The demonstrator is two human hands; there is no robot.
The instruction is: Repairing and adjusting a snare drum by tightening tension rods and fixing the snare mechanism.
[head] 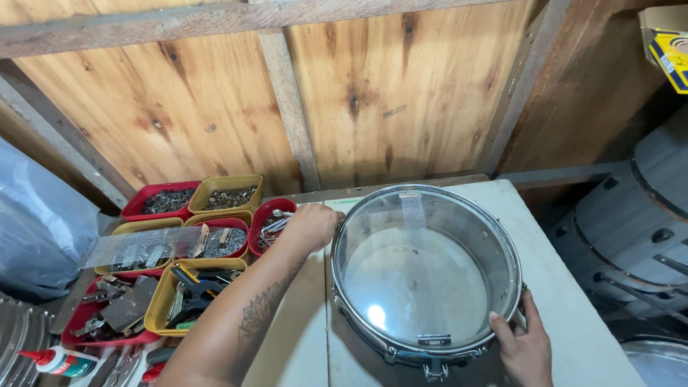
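Head view: I look down on a pale workbench [566, 301] set against a bare wooden plank wall [215, 107]. A shallow snare drum [426, 272] with a chrome rim and clear head lies flat on the middle of the bench, reaching almost to its near edge.

My left hand [309, 226] is stretched forward to the drum's far left rim. Its fingers are curled together there, touching the rim, but I cannot tell whether they pinch anything. The forearm carries a tattoo.

My right hand [527, 347] rests at the drum's near right edge, fingers spread apart and pressed against the hoop, thumb alongside, clamping nothing.

Left of the drum, along the bench's left side, stands a cluster of small red and yellow trays [204, 240] filled with screws and metal hardware. A strip of snare wires [136, 251] lies across several of them. At the near left corner lies a white glue bottle [61, 362] with a red cap. To the right, beyond the bench's edge, stand grey drum shells [638, 222].
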